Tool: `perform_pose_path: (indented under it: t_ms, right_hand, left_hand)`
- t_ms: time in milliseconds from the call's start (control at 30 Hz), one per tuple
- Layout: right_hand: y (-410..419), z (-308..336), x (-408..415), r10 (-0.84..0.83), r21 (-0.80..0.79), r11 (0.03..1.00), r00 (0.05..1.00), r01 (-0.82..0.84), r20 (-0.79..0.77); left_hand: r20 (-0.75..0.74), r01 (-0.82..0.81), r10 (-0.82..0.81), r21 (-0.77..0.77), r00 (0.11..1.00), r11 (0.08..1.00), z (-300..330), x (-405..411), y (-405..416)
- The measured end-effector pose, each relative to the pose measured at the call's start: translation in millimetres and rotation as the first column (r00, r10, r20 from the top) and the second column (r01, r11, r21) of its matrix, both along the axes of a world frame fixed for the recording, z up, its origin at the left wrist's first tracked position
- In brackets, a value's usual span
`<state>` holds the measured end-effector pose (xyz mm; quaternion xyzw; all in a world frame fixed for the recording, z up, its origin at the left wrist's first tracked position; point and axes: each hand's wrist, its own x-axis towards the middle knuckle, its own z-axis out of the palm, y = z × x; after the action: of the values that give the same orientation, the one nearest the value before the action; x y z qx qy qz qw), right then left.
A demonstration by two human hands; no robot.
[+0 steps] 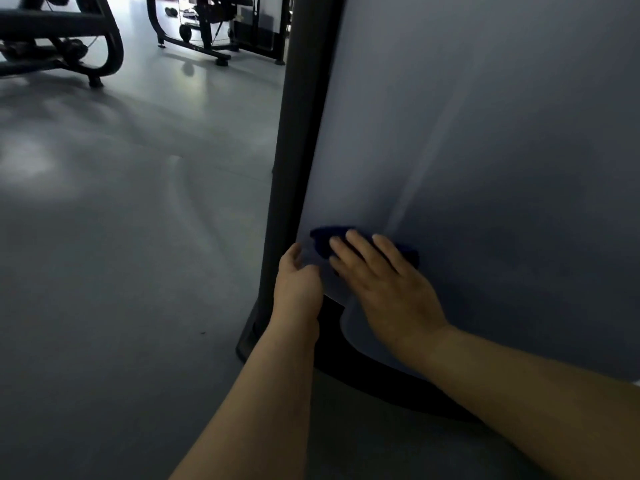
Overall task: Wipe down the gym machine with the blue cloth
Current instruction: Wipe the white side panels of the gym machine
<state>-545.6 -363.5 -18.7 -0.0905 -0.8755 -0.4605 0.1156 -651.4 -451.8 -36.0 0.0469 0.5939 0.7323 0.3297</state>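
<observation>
The gym machine's pale grey side panel (485, 133) fills the right half of the view, edged by a black upright post (298, 133). Low on the panel, my right hand (384, 285) presses the dark blue cloth (323, 239) flat against it with straight fingers; only the cloth's edges show beyond the fingers. My left hand (298, 282) rests on the panel's left edge beside the post, fingers loosely curled round the edge, close to the right hand.
The machine's black base foot (363, 368) curves along the grey floor (138, 237) below my hands. Other black gym machines (69, 39) stand at the far left and in the background (214, 26). Open floor lies to the left.
</observation>
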Motion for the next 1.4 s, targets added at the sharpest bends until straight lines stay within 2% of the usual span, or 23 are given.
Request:
perform_pose_path:
  t_ms: [67,233,300,400,467,500,600,667,767,833,967,1067,1167,1267,1400]
  right_hand:
    - [-6,6,-7,-0.047,0.023,0.999,0.996,0.046,0.070]
    - [-20,29,-51,-0.075,-0.026,0.997,0.990,0.072,-0.116]
    - [-22,20,-52,-0.093,-0.065,0.994,0.995,0.092,-0.025]
    - [-24,6,-41,-0.057,-0.115,0.990,0.978,0.082,0.201]
    - [-23,9,-45,-0.046,-0.154,0.984,0.960,0.092,0.276]
    - [-24,15,-50,-0.057,-0.162,0.981,0.960,0.104,0.272]
    - [-29,24,-63,-0.065,-0.189,0.978,0.992,0.085,0.107]
    - [-33,15,-65,-0.065,-0.225,0.970,0.989,0.093,0.131]
    - [-31,-5,-57,-0.028,-0.195,0.975,0.932,0.105,0.362]
    - [-27,-4,-59,-0.005,-0.181,0.979,0.904,0.091,0.428]
    - [-32,-1,-70,-0.061,-0.104,0.989,0.941,0.101,0.333]
    - [-33,-14,-65,-0.084,-0.044,0.993,0.902,0.114,0.424]
    - [-25,-19,-46,-0.072,-0.005,0.996,0.860,0.086,0.506]
    - [-26,-16,-44,-0.103,0.026,0.994,0.849,0.104,0.518]
    - [-39,-27,-76,-0.146,0.005,0.987,0.879,0.161,0.453]
  left_hand:
    - [0.084,0.005,-0.006,0.008,0.996,1.000,-6,-5,-1]
    - [0.214,0.049,-0.053,0.024,0.975,0.999,-12,-14,-2]
    - [0.230,0.046,-0.049,0.017,0.972,0.999,-12,-16,-5]
    - [0.253,0.033,-0.040,0.032,0.967,0.999,-11,-17,-10]
    - [0.268,0.023,-0.035,0.049,0.963,0.999,-15,-18,-12]
    - [0.282,0.022,-0.039,0.061,0.959,0.998,-18,-18,-11]
    - [0.326,0.019,-0.044,0.079,0.944,0.997,-23,-17,-13]
    - [0.332,0.025,-0.049,0.078,0.942,0.997,-28,-18,-13]
    - [0.299,0.056,-0.079,0.087,0.951,0.995,-35,-19,-13]
    - [0.303,0.060,-0.087,0.095,0.949,0.994,-39,-20,-12]
    - [0.404,-0.008,-0.059,0.162,0.913,0.987,-42,-21,-15]
    - [0.449,-0.034,-0.054,0.187,0.892,0.982,-47,-22,-14]
    - [0.409,0.014,-0.058,0.110,0.911,0.994,-45,-26,-15]
    - [0.385,0.027,-0.042,0.044,0.922,0.999,-44,-29,-17]
    - [0.413,0.015,-0.057,0.103,0.909,0.995,-50,-25,-19]
